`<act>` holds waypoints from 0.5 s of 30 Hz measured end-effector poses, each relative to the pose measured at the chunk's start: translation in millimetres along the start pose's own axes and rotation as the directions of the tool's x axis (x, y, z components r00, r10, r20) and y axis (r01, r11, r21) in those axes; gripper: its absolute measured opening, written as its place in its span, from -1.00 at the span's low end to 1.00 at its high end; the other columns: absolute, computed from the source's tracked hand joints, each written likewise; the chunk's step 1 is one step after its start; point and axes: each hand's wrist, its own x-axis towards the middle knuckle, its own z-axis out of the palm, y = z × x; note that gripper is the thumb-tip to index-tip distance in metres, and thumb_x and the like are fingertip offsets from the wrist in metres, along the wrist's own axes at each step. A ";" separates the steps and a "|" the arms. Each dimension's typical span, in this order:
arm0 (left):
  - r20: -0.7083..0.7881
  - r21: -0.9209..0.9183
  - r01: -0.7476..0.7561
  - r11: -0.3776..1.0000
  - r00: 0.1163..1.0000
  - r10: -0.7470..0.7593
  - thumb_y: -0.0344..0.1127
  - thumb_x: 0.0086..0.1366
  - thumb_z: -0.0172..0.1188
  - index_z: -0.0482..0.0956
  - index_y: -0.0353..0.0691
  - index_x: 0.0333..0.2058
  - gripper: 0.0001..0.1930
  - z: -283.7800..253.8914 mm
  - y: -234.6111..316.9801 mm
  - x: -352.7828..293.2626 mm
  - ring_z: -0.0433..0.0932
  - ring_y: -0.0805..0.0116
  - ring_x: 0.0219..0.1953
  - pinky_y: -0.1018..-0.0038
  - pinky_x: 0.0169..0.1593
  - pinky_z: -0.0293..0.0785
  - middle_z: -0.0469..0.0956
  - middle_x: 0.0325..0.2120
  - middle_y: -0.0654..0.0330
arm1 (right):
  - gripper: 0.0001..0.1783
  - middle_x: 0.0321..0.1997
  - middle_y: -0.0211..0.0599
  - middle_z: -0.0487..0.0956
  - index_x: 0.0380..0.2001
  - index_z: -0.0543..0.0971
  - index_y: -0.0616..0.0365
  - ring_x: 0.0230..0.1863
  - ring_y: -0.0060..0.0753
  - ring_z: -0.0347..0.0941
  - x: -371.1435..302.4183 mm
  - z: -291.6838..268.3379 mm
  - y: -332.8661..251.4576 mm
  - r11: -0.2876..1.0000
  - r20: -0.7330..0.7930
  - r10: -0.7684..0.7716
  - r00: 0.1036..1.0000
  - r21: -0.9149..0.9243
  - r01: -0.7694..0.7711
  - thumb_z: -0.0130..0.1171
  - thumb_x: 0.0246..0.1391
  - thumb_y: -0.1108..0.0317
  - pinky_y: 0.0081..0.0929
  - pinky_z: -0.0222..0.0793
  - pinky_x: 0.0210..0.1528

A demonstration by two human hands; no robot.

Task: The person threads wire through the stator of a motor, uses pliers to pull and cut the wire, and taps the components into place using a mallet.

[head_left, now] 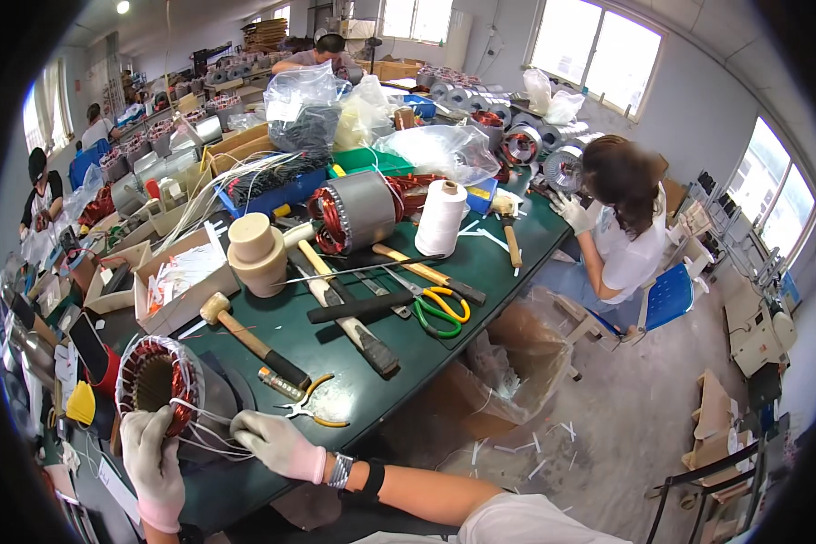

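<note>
Had a stator (189,381), an open cylinder ringed with red windings and white lacing, on the green table (363,390), just beyond the left hand (154,458) and touching it, open end facing up. Had the gloved left hand set against the near rim; could not tell, with those fingertips partly hidden, between pinching and merely steadying. Had the gloved right hand (279,444) just to the right, thumb and fingers closed together on white cord (210,415) looping out from the rim. Appeared, from that, to be partway through lacing the winding end. Called next, by the look of it, for bracing with the left hand and drawing the slack loops snug with the right, without snagging red wire. Included, just beyond the right hand, yellow-handled pliers (310,402); farther beyond, a wooden mallet (254,343); farther still and rightward, green-and-yellow scissors (431,308). Showed, well beyond both hands, a larger stator (358,213) near a spool of white thread (441,218), and, far ahead to the right, a seated co-worker (627,254).
</note>
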 end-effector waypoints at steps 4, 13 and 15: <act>0.012 0.022 -0.021 1.000 1.000 0.020 -0.64 0.14 0.21 0.60 -0.43 0.04 -0.57 1.1 -0.5 -1.3 0.51 -0.10 -0.04 0.11 0.18 0.40 0.53 -0.14 -0.05 | -0.83 -0.25 -0.06 0.59 -0.14 0.53 0.25 -0.18 0.00 0.58 -3.0 -0.5 9.1 0.998 0.064 -0.057 0.996 0.044 0.054 0.10 0.36 0.36 -0.23 0.50 -0.05; 0.057 0.209 -0.019 0.978 0.998 0.007 -0.51 0.38 0.30 0.69 -0.11 0.16 -0.61 -5.8 16.9 12.5 0.68 0.01 -0.08 0.21 0.04 0.60 0.68 -0.06 0.10 | -0.86 -0.29 -0.03 0.56 -0.18 0.50 0.27 -0.21 0.08 0.56 -1.8 0.9 11.9 0.994 0.048 -0.077 0.996 0.086 0.072 0.13 0.31 0.40 -0.17 0.47 -0.11; 0.048 0.272 -0.021 0.962 0.999 0.008 -0.48 0.38 0.32 0.71 -0.11 0.15 -0.62 -5.2 19.7 14.9 0.69 0.03 -0.06 0.22 -0.01 0.62 0.69 -0.07 0.07 | -0.86 -0.29 -0.03 0.56 -0.18 0.50 0.26 -0.22 0.07 0.56 -1.6 0.3 12.4 0.994 0.065 -0.077 0.995 0.085 0.071 0.14 0.31 0.40 -0.17 0.47 -0.11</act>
